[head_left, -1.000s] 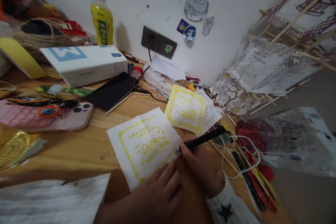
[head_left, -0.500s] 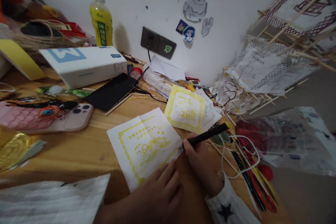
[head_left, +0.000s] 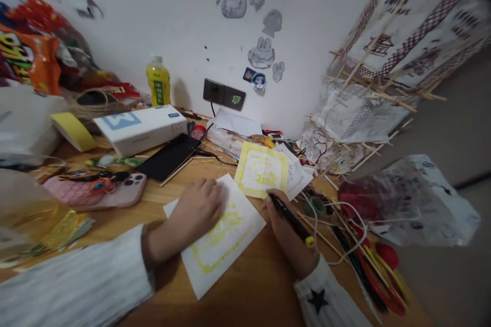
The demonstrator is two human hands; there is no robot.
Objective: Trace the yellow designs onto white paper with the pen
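The left hand [head_left: 197,207] has moved up the white sheet [head_left: 230,248]. Half a second ago it lay along the sheet's lower edge, towards six o'clock; now it covers the part towards eleven o'clock, hiding lettering and some of the yellow border. The lower border, partly under the fingers earlier, shows clear. The black pen [head_left: 293,219] has changed too: its point was at the sheet's three o'clock corner with the yellow end towards two o'clock, while now the yellow end leans to five o'clock, back over the wrist. That suggests marking has paused and the sheet is being steadied or shifted, though it lies in nearly the same place on the tabletop [head_left: 245,296].

The left forearm comes in from eight o'clock, its hand palm-down with fingers bent and close together. Its underside is hidden, so I cannot tell whether it presses on the paper or grips anything. The right hand [head_left: 284,237], coming from five o'clock, pinches the pen between thumb and fingers, just off the sheet's three o'clock corner. The pen's point is hard to make out in this dim view, but it seems to sit near the yellow-bordered paper [head_left: 263,163], which lies at one o'clock from the sheet.
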